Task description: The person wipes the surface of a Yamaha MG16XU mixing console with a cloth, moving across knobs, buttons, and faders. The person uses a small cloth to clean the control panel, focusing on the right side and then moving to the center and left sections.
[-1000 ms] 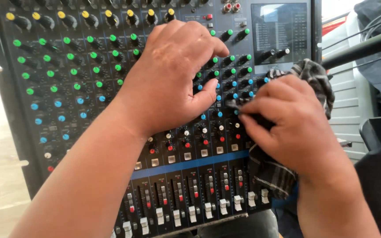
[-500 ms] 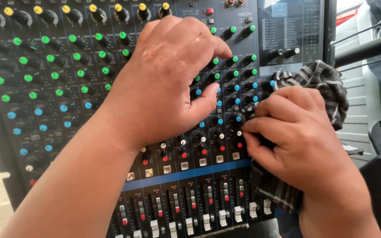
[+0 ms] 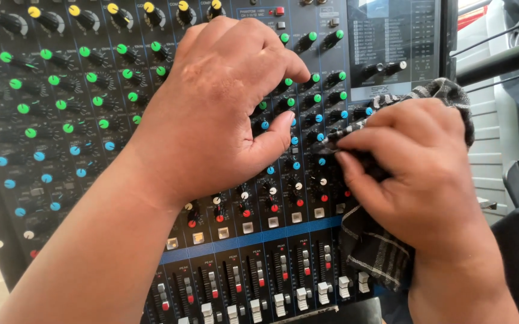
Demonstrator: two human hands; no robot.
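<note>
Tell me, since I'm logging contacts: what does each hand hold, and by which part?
The right hand pinches a dark checked cloth at a bunched fold, pressing it among the mixer's knobs. The left hand holds nothing; it rests flat on the knobs.

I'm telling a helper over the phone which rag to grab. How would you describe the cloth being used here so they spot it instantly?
Find the big black audio mixer covered in coloured knobs, then look at its right side. There the right hand pinches a dark checked cloth against the knob rows, beside the left hand. It is the only soft, woven thing among hard plastic controls.
</note>
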